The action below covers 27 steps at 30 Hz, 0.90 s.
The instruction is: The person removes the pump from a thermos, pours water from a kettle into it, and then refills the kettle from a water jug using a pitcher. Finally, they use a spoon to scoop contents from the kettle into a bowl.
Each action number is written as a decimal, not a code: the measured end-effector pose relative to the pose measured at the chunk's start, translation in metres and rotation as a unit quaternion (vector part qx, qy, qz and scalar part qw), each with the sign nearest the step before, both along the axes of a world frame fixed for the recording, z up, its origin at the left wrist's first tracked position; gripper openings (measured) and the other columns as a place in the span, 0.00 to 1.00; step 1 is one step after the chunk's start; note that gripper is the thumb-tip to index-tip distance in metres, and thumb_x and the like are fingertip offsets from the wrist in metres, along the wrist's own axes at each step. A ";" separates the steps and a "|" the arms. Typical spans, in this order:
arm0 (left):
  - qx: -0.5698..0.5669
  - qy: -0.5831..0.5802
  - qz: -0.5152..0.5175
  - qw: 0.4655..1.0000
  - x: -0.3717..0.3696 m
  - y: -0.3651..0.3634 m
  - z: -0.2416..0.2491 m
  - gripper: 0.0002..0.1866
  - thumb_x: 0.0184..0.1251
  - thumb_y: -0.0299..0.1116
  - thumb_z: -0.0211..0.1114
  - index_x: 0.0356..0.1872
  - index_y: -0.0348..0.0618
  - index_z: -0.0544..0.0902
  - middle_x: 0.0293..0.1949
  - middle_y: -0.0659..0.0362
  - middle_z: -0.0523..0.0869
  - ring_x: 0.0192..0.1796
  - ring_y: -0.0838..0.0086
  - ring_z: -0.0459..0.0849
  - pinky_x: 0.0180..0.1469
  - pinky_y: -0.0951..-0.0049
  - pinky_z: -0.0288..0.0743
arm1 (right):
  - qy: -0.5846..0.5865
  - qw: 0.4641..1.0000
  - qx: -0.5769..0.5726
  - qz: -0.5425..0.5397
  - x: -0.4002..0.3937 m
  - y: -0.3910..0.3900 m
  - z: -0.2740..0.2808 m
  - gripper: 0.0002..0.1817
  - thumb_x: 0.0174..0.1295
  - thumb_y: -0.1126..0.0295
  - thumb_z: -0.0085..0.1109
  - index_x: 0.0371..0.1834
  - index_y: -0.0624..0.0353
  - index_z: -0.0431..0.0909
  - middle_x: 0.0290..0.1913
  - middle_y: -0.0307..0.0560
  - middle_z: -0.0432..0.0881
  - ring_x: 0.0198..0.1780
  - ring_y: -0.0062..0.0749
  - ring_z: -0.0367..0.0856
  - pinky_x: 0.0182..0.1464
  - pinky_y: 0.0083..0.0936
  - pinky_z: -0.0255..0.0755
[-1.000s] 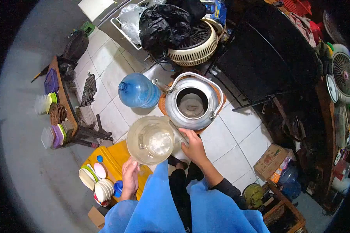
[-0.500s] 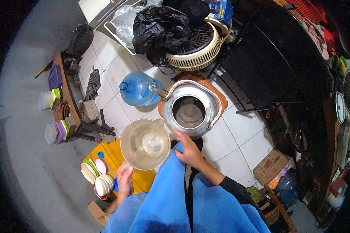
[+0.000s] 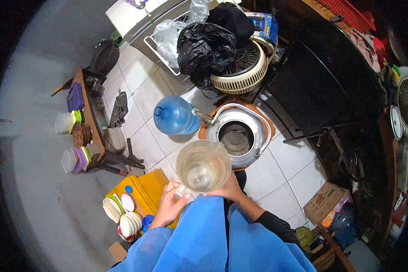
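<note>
A translucent plastic pitcher (image 3: 203, 165) is held in front of the blue cloth I wear, its wide mouth facing up toward me. My left hand (image 3: 172, 202) grips its handle at the lower left. From the right, my right hand (image 3: 229, 186) wraps around the pitcher's side and underside; some of its fingers are seen only dimly through the plastic. Just beyond the pitcher stands a large metal kettle (image 3: 254, 152), its lid off and its dark inside showing. The kettle's spout points left and its bail handle leans to the right.
A blue water jug (image 3: 174, 115) lies left of the kettle. At the lower left, a yellow plastic stool (image 3: 143, 188) bears stacked bowls (image 3: 130, 224). Behind are a black plastic bag (image 3: 204, 47) and a cream fan (image 3: 242, 75). A wooden bench (image 3: 91, 118) stands left, a cardboard box (image 3: 326, 199) right.
The pitcher has shifted right and is nearer the kettle's front. My right hand has moved from beside the pitcher to its side and underside. The whole view has shifted slightly.
</note>
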<state>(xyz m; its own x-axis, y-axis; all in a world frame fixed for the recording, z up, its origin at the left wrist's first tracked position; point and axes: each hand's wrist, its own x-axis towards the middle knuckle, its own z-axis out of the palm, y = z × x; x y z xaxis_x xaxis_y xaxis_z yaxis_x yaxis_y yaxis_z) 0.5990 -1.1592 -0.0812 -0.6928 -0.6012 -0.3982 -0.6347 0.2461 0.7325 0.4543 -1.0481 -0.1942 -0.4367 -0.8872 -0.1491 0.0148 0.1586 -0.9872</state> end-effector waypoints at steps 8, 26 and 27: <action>0.112 0.122 -0.050 0.985 -0.007 -0.007 -0.006 0.13 0.50 0.36 0.60 0.31 0.36 0.75 0.32 0.58 0.70 0.40 0.73 0.68 0.44 0.76 0.61 | 0.059 0.993 -0.005 -0.101 0.015 0.016 -0.015 0.56 0.17 0.55 0.76 0.56 0.65 0.58 0.48 0.55 0.72 0.49 0.37 0.73 0.51 0.27 0.66; 0.274 0.176 0.012 0.945 -0.026 -0.003 -0.023 0.23 0.59 0.44 0.54 0.48 0.33 0.69 0.39 0.60 0.76 0.41 0.80 0.71 0.44 0.78 0.64 | -0.001 0.990 -0.046 -0.134 0.019 0.022 -0.032 0.59 0.23 0.57 0.75 0.61 0.62 0.48 0.49 0.59 0.70 0.49 0.44 0.72 0.50 0.29 0.65; 0.265 0.152 0.012 0.952 -0.028 -0.004 -0.021 0.23 0.59 0.43 0.54 0.48 0.33 0.69 0.39 0.60 0.76 0.41 0.79 0.71 0.45 0.77 0.64 | 0.015 0.992 -0.033 -0.121 0.022 0.023 -0.039 0.59 0.24 0.57 0.75 0.61 0.64 0.47 0.48 0.58 0.71 0.49 0.42 0.72 0.50 0.29 0.65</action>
<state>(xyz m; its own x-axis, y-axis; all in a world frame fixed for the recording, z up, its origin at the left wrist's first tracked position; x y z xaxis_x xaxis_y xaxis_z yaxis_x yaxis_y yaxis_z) 0.5714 -1.1631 -0.1023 -0.8133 -0.3888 -0.4330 -0.3736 -0.2217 0.9007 0.4759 -1.0255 -0.2333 -0.6423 -0.7626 -0.0768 0.0142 0.0884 -0.9960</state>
